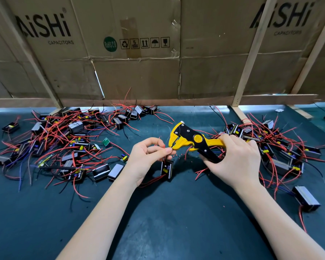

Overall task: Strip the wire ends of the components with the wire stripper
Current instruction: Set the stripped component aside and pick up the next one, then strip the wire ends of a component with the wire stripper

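My left hand (pixel 148 156) pinches a thin red wire (pixel 164 146) between thumb and forefinger, near the middle of the dark green bench (pixel 158 222). The small black boxed component with a yellow part (pixel 167 168) hangs just below my fingertips on that lead. My right hand (pixel 235 160) is clenched around the handles of the yellow and black wire stripper (pixel 188 140), its nose pointing left, just beside the wire tip. I cannot tell whether the tip sits inside the cutting slot.

The risks, as I judge them: if the tip enters at a slant, or too deep, the blades may nick the strands or cut the lead short. My pinch is very near the nose, so a squeeze could catch a fingertip. The hanging component may swing and tug the wire out mid-pull. Tiny red insulation scraps (pixel 176 155) lie on the bench below the tool and could hide a poor strip. The tangled pile of red-wired components toward the left edge (pixel 64 139) and the pile toward the right edge (pixel 281 147) could snag trailing leads when I set this one down.
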